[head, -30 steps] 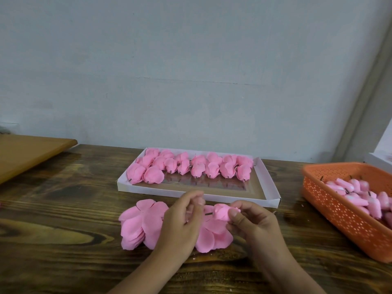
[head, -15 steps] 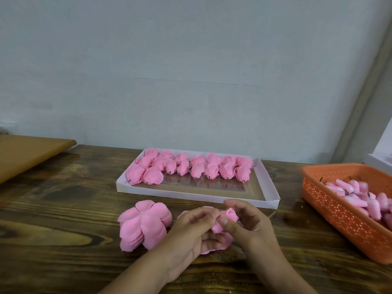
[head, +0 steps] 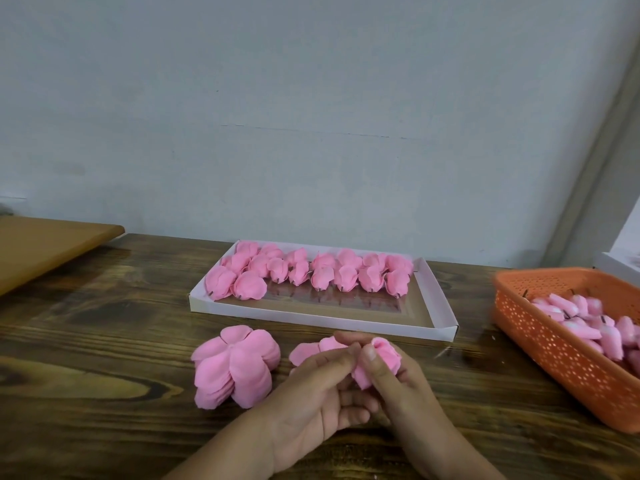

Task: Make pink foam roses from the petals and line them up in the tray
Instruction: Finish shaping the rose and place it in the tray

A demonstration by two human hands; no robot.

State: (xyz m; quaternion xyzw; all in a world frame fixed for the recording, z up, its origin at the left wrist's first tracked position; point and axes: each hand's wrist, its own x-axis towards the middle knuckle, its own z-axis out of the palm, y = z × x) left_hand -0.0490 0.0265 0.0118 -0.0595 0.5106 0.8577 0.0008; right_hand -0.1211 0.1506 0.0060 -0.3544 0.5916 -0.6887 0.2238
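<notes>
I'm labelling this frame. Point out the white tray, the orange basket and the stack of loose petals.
white tray (head: 322, 315): head view, on its near front wall.
orange basket (head: 554, 348): head view, on its perforated left side wall.
stack of loose petals (head: 239, 367): head view, on the top petal's middle.

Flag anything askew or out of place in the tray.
In the tray, the two roses at the left end sit nearer the front and look larger than the rest of the front row. Nothing spilled.

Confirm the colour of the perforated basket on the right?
Orange. The basket has small holes in its side wall; the head view shows it clearly.
</notes>
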